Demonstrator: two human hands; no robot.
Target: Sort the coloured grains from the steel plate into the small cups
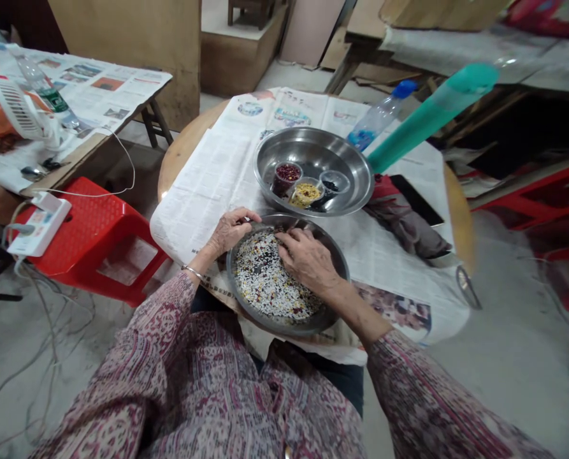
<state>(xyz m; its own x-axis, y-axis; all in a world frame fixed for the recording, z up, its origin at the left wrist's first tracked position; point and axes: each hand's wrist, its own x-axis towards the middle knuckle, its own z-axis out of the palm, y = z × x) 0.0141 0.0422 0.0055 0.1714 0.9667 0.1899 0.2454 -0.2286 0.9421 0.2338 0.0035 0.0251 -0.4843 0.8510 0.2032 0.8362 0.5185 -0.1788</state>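
A steel basin (334,261) close to my body holds a spread of white grains (265,280) mixed with dark, yellow and red ones. At its upper left edge, my left hand (231,231) is closed with thumb and fingers on the rim. My right hand (308,258) reaches in from the right, fingers apart and bent, with the fingertips down at the grains. Beyond it sits a larger steel basin (313,140) with three clear plastic cups: one of dark red beans (287,175), one of yellow kernels (307,192), one of black beans (332,185).
Newspaper (198,172) covers the round table. To the right stand a blue-capped bottle (380,115), a green tube (432,118), a dark phone (415,199) and a bunched cloth (403,220). A red stool (93,242) carries a power strip (40,223) on the left.
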